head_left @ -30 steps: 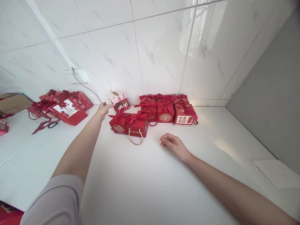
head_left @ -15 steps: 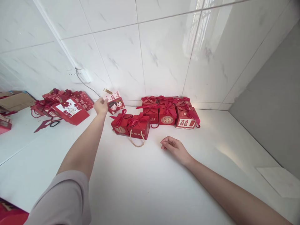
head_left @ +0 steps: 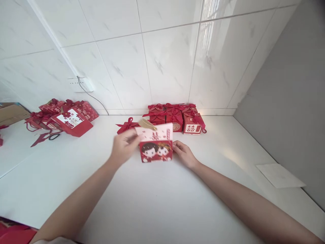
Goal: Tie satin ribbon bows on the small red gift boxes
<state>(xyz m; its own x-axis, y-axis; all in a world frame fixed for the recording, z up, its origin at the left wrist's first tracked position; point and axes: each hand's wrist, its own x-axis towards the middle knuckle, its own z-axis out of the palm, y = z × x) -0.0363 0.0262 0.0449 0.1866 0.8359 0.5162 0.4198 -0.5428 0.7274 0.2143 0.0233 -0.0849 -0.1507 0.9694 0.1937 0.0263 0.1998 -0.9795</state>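
Observation:
Both hands hold a flat red and white gift bag (head_left: pixel 156 143) printed with a cartoon couple, a gold handle at its top. My left hand (head_left: pixel 124 146) pinches its left edge; my right hand (head_left: pixel 184 154) grips its right edge. The bag is upright just above the white counter (head_left: pixel 157 203). Behind it stands a cluster of several red ribboned gift boxes (head_left: pixel 175 118) against the tiled wall; one red box (head_left: pixel 125 124) sits partly hidden behind my left hand.
A pile of flat red gift bags (head_left: pixel 68 118) lies at the left by the wall, with a cardboard box (head_left: pixel 10 112) beyond. A wall socket with cable (head_left: pixel 82 84) is above. A white paper sheet (head_left: pixel 279 175) lies at right near a grey wall.
My left hand took the cartoon bag from against the wall and brought it to the counter's middle. My right hand rose from the counter and closed on the bag's right edge.

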